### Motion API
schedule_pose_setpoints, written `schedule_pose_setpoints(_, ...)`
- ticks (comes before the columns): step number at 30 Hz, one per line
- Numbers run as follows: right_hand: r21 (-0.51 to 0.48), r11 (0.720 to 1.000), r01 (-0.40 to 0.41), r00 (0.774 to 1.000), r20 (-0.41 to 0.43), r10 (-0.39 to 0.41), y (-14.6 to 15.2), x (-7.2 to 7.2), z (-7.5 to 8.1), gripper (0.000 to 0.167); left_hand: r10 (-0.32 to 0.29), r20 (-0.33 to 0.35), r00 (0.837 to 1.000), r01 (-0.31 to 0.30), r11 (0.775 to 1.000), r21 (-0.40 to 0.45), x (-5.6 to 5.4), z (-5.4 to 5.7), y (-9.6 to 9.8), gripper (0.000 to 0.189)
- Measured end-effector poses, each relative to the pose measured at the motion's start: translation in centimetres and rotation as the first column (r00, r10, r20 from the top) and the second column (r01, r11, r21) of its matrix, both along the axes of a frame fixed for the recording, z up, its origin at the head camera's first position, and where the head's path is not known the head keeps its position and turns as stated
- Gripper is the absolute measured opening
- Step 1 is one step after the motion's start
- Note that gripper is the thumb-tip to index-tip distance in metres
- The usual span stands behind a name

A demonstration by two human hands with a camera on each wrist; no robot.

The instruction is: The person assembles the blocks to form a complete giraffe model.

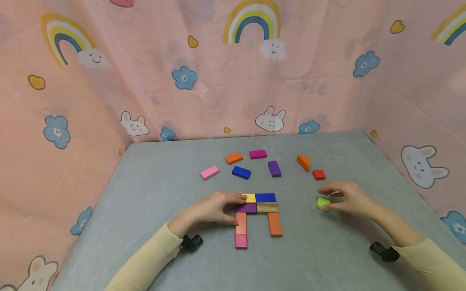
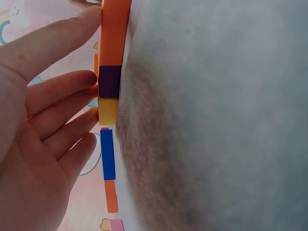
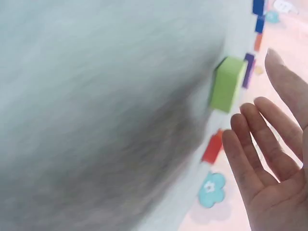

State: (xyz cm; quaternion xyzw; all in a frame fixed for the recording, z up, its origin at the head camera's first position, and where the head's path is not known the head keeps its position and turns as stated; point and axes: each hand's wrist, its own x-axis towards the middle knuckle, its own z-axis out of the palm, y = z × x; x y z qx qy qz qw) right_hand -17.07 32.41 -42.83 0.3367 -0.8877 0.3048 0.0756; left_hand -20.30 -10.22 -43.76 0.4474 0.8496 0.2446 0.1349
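Observation:
Several flat blocks lie joined in an arch shape in the middle of the table. Its top row is a yellow block [image 1: 250, 198] and a blue block [image 1: 265, 197]; below come a purple block [image 1: 246, 208] and a wood-grain block [image 1: 267, 207]. The legs are an orange block [image 1: 241, 223] above a pink block [image 1: 241, 241], and another orange block [image 1: 275, 224]. My left hand [image 1: 214, 208] rests along the left side, thumb by the orange leg and fingertips at the purple and yellow blocks. My right hand [image 1: 347, 198] hovers around a green block [image 1: 322, 203], fingers loosely spread, thumb near its edge.
Behind the arch lie loose blocks: pink [image 1: 210, 173], orange [image 1: 234, 158], blue [image 1: 241, 172], magenta [image 1: 258, 154] and purple [image 1: 274, 169]. An orange triangle [image 1: 303, 162] and a small red block [image 1: 319, 174] are farther right. A pink patterned curtain [image 1: 218, 105] borders the grey table [image 1: 153, 173].

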Motion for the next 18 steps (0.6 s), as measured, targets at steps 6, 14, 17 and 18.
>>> schedule_pose_setpoints(6,0.071,0.994,0.078,0.995,0.051,-0.082,1.2,0.5,-1.0,0.041,-0.004,0.000,1.000,0.004,1.000,0.001,-0.1,-0.1,0.0,0.064)
schedule_pose_setpoints(14,0.121,0.985,0.127,0.987,0.083,-0.137,1.2,0.2,-1.5,0.033,0.000,0.011,1.000,0.000,1.000,-0.010,-0.1,0.0,0.0,0.065)
schedule_pose_setpoints(17,0.113,0.986,0.119,0.987,0.093,-0.130,1.1,0.1,-1.5,0.032,0.003,0.013,1.000,-0.003,1.000,-0.013,-0.1,0.0,-0.1,0.064)
schedule_pose_setpoints(18,0.110,0.987,0.119,0.987,0.097,-0.130,1.1,0.1,-1.5,0.032,0.004,0.014,1.000,-0.003,1.000,-0.014,-0.1,-0.1,-0.1,0.065)
